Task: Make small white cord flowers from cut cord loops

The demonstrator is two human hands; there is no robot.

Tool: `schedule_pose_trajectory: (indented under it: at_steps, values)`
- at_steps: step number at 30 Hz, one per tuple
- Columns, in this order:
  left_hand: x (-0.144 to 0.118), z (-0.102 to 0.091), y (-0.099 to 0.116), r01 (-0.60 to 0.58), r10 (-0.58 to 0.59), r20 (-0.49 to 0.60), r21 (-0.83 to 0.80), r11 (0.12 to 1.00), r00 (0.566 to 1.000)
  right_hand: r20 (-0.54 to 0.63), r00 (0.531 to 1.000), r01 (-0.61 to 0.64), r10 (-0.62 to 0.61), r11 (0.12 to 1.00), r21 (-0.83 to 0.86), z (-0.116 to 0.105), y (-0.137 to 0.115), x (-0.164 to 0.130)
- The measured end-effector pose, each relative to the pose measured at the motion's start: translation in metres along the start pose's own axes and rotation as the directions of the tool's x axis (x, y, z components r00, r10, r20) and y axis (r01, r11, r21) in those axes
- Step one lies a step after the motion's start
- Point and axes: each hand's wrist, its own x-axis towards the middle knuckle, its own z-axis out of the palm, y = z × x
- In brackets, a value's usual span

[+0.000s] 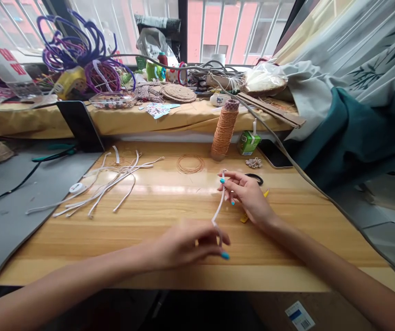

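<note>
Head view: I see both hands over the wooden tabletop [170, 202], sharing one white strip [219, 207]. My right hand [247, 193] pinches the strip's upper end between thumb and fingertips, closed on it; my left hand [187, 243] is curled shut around the lower end, just above the tabletop near its front edge. Strip runs taut-ish and slanted between the two hands, lifted off the surface. Left of the hands, well apart, lies a loose bundle of similar white strips [108, 181] with a small white tape roll [76, 187] beside it. Behind the right hand: a small black ring [255, 178], a coil of orange cord [190, 164], a tall orange cord spool [224, 131] standing upright, and a green carton [248, 142] just beside the spool. Yellow object [245, 218] partly hidden under the right wrist; cannot identify it.
</note>
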Motion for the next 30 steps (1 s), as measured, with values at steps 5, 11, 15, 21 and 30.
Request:
schedule_pose_trajectory:
  at_steps: [5,11,15,21,30]
  values:
    - [0.025,-0.004,-0.023,0.378,-0.444,-0.011,-0.505,0.776,0.896,0.169,0.985,0.065,-0.043,0.990,-0.127,0.010,-0.002,0.003]
    - [0.042,-0.011,-0.036,0.429,-0.496,0.026,-0.542,0.723,0.868,0.201,0.977,0.117,-0.067,0.962,-0.248,0.013,0.004,0.002]
    - [0.038,-0.013,-0.030,0.462,-0.536,0.029,-0.549,0.696,0.844,0.242,0.965,0.162,-0.102,0.957,-0.241,0.012,0.004,-0.001]
    - [0.037,-0.014,-0.025,0.518,-0.587,0.049,-0.532,0.670,0.808,0.290,0.956,0.097,-0.038,0.976,-0.193,0.010,0.007,-0.003]
    - [0.035,-0.014,-0.028,0.524,-0.610,0.030,-0.544,0.655,0.792,0.349,0.937,0.075,-0.002,0.978,-0.193,0.008,0.008,-0.004]
